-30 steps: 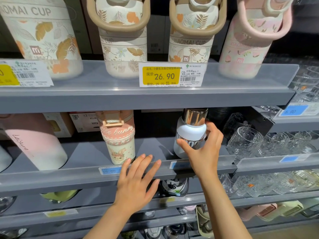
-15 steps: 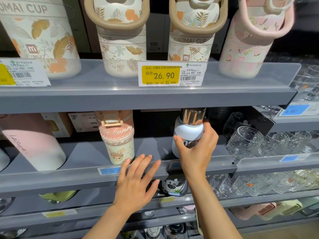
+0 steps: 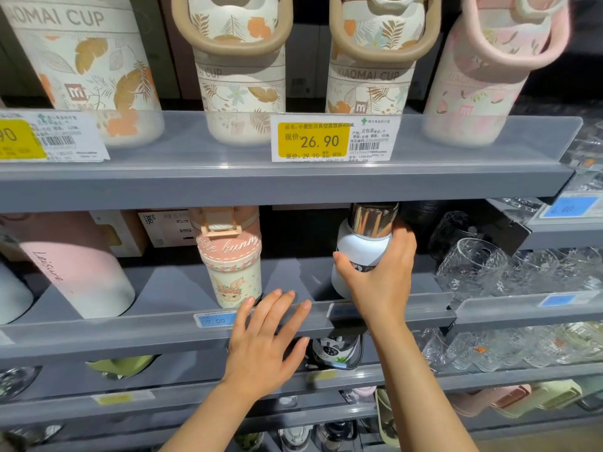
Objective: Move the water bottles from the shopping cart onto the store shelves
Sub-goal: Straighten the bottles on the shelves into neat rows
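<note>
A white water bottle point(image 3: 359, 246) with a shiny metal cap stands upright on the middle shelf point(image 3: 156, 331), right of centre. My right hand point(image 3: 381, 275) is wrapped around its body, fingers behind and thumb in front. My left hand point(image 3: 264, 340) rests flat with spread fingers on the front lip of that shelf, holding nothing. A pink "little bunny" bottle point(image 3: 230, 259) stands just left of the white one. The shopping cart is out of view.
The top shelf point(image 3: 195, 184) carries several leaf-print XIAOMAI cups point(image 3: 238, 76) and a yellow 26.90 price tag point(image 3: 313, 140). A large pink bottle point(image 3: 71, 265) stands at the left. Clear glasses point(image 3: 473, 269) fill the shelves to the right. Lower shelves hold more bottles.
My right hand has closed more fully around the white bottle and shifted it slightly; the view has moved a little closer. My left hand has stayed on the shelf lip.
</note>
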Demonstrator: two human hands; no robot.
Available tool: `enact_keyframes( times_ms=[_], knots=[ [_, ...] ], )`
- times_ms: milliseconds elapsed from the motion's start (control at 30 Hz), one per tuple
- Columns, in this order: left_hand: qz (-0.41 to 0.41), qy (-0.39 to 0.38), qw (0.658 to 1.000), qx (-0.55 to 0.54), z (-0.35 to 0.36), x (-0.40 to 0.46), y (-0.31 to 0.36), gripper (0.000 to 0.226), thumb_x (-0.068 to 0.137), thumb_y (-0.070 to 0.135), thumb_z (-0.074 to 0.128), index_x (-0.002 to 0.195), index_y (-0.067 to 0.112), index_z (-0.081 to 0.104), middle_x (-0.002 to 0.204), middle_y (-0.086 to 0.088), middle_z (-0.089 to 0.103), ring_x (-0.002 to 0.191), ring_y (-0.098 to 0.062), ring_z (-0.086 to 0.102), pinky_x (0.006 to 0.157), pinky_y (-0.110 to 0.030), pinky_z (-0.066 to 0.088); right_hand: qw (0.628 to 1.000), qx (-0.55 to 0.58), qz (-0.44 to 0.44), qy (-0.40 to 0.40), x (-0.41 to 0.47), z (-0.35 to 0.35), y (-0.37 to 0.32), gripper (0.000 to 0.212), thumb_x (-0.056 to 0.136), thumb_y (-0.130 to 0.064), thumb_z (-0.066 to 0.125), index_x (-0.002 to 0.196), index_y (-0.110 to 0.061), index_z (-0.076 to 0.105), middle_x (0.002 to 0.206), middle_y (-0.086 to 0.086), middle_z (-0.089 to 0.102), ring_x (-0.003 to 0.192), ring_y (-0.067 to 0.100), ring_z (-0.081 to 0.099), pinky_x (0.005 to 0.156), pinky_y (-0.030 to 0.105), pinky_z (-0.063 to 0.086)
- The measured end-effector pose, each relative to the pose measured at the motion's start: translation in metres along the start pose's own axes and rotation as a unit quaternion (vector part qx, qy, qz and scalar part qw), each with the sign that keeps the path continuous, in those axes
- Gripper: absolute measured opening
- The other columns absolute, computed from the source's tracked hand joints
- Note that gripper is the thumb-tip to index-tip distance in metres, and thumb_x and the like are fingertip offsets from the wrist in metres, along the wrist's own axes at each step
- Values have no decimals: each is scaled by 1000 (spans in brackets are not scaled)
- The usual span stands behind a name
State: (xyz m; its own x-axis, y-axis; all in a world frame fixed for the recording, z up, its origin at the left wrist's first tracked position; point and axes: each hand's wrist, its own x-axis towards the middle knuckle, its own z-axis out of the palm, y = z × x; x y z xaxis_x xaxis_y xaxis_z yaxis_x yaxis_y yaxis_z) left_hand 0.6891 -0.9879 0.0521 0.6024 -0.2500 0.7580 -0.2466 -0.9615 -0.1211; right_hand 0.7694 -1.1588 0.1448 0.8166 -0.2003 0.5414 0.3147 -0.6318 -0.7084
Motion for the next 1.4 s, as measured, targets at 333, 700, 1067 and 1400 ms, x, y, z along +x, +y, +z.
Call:
enact_keyframes(
  times_ms=[333,700,1067,1400],
  knots=[
    [-4,-1,1000,-10,-1,0,0,45,98,43,37,137,22,45,135,-4,46,125,-23,45,111,-44,21,999,-35,-9,5,5,0,6,81,61,-45,84,118,-2,44,116,13,45,107,31,45,86,46,45],
    [-7,-6,1000,0,-3,0,1,50,91,41,51,137,22,47,136,-4,47,127,-23,46,114,-44,20,1000,-9,6,2,0,-3,1,95,59,-53,84,129,-5,41,128,14,41,118,32,42,89,54,47],
    [-30,-85,993,-80,-36,-4,-4,36,90,35,50,122,20,54,144,-4,42,138,-22,36,118,-45,15,989,89,-117,25,-53,-9,-39,69,84,-39,64,142,-17,33,150,11,30,142,17,25,114,20,21],
    [-195,-22,980,-41,-91,-53,-97,34,95,34,43,123,17,54,131,-7,52,125,-23,47,118,-43,15,985,116,-125,18,-87,47,-96,67,82,-38,67,137,-14,37,145,15,33,137,18,30,112,33,30]
  ],
)
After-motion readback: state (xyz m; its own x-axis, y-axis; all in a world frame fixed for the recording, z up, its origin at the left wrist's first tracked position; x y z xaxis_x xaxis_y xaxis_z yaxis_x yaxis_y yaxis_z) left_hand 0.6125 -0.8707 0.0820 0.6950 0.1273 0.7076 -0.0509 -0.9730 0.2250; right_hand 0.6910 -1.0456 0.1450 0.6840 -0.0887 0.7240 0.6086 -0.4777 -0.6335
